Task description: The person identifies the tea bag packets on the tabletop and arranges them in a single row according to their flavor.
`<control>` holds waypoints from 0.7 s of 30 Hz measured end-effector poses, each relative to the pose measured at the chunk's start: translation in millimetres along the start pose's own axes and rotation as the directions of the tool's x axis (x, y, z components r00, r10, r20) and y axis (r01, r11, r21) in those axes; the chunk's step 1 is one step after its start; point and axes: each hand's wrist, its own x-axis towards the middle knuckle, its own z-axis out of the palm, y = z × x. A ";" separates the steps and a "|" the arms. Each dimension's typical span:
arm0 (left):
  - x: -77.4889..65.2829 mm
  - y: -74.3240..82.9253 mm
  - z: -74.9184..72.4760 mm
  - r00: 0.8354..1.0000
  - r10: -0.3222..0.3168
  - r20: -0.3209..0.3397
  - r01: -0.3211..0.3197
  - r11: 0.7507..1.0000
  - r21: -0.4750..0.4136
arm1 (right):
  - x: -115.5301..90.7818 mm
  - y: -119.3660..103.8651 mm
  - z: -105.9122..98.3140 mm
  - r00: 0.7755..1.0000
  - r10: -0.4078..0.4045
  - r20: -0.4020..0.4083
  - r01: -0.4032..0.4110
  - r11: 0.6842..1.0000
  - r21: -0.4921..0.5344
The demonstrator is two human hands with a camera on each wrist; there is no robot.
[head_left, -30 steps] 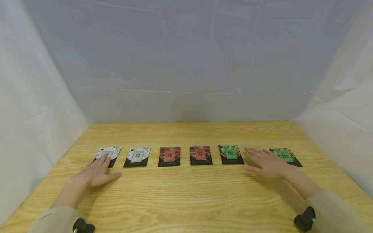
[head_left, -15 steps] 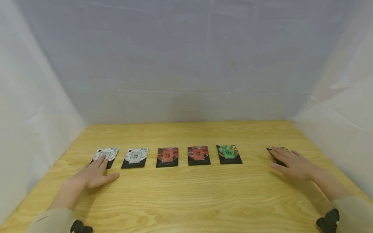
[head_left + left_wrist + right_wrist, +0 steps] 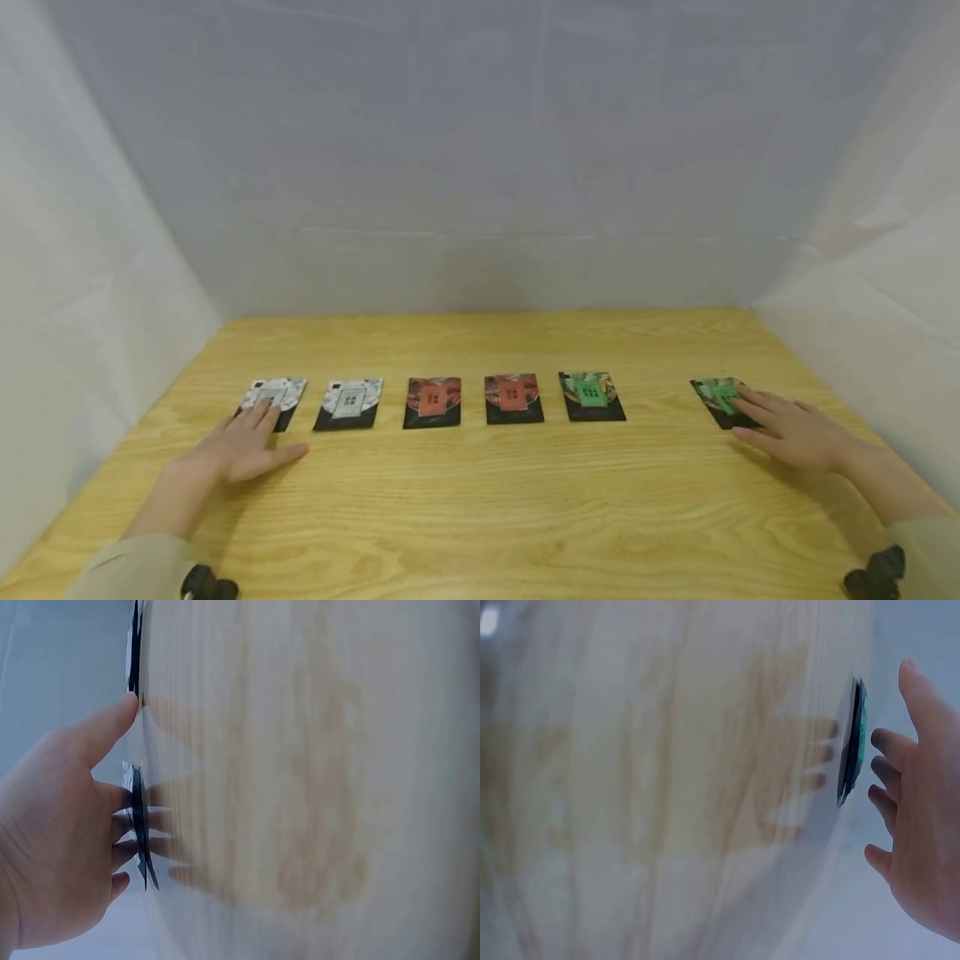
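Note:
Flat packets with black lower ends lie in a row across the wooden table. My left hand [image 3: 243, 448] has its fingers stretched over the leftmost white packet [image 3: 292, 392]; in the left wrist view the fingertips overlap that packet's edge [image 3: 138, 817]. At the far right my right hand [image 3: 801, 432] hovers with spread fingers over the lower right part of a green packet [image 3: 711, 393]. A gap shows between these fingers and the packet [image 3: 855, 742] in the right wrist view. Neither hand grips anything.
Between the hands lie another white packet [image 3: 349, 405], two red packets, one left [image 3: 432, 403] and one right [image 3: 513, 399], and a second green packet [image 3: 591, 396]. White sheeting [image 3: 480, 167] encloses the wooden table [image 3: 480, 500] at the back and sides.
My right hand has moved right, from beside the inner green packet, across the outer one to its right side. My left hand has stayed on the leftmost white packet. The packets look unmoved.

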 end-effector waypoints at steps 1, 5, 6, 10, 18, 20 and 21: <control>0.0 0.1 -0.1 1.000 -0.002 0.004 0.002 1.000 -0.005 | -1.0 0.6 0.2 1.000 -0.001 0.000 0.001 1.000 0.004; 0.0 0.2 0.4 1.000 -0.004 0.002 0.004 1.000 -0.010 | -2.9 1.6 1.9 1.000 0.005 0.009 -0.005 1.000 0.004; 0.1 0.1 0.5 1.000 -0.004 0.000 0.004 1.000 -0.010 | -3.0 1.4 2.3 1.000 0.007 0.012 -0.007 1.000 0.003; 0.5 -0.1 0.8 1.000 -0.002 -0.011 0.002 1.000 -0.008 | -1.9 -0.3 3.4 0.999 0.015 0.031 -0.015 1.000 0.016; 0.3 -0.8 -0.5 1.000 -0.003 0.000 0.003 1.000 -0.005 | 3.7 -9.9 2.4 0.999 -0.015 0.037 0.015 1.000 0.013; 0.0 -0.6 -1.0 1.000 -0.008 0.013 0.008 1.000 -0.007 | 4.5 -13.1 2.8 0.999 -0.020 0.034 0.020 1.000 0.010; 0.0 -0.8 -1.1 1.000 -0.010 0.019 0.010 1.000 -0.008 | 5.0 -14.5 3.2 0.999 -0.023 0.033 0.023 1.000 0.006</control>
